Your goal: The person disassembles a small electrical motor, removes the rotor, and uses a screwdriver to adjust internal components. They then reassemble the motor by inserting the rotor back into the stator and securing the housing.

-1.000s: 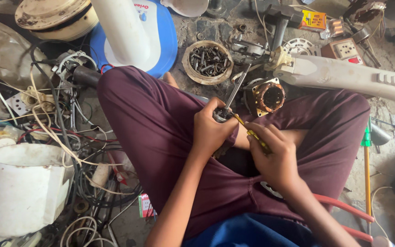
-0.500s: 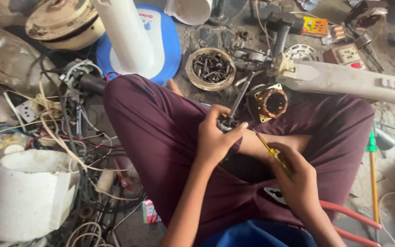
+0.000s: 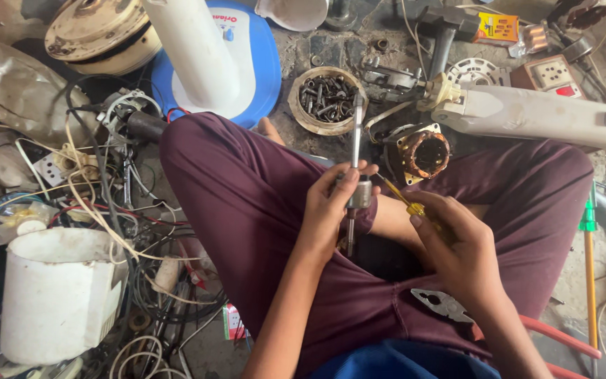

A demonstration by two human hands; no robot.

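Both hands are working over the lap: the left hand (image 3: 331, 203) is clamping a metal shaft (image 3: 354, 175) with a small cylinder on it, holding it upright, while the right hand (image 3: 457, 245) is gripping a yellow-handled screwdriver (image 3: 405, 203), its tip pointing toward 10 o'clock at the cylinder. The shaft is standing above the maroon trousers (image 3: 247, 210), between the knees.

Judging from this, the tip is sitting very near the left fingers (image 3: 348, 172); if it is slipping off the cylinder, it could be jabbing them or the thigh. The shaft is being held in one fist only, so a hard push could be twisting it loose.

At 12 o'clock from the shaft a bowl of screws (image 3: 324, 98) is lying on the floor, and at 1 o'clock a copper-wound stator (image 3: 422, 154); a dropped part could be getting lost among them. Pliers (image 3: 443, 305) are resting on the lap at 5 o'clock, loose enough to slide off. At 9 o'clock, tangled wires (image 3: 106, 210) and a white bucket (image 3: 57, 295) are crowding the left knee, where a small piece could be vanishing.
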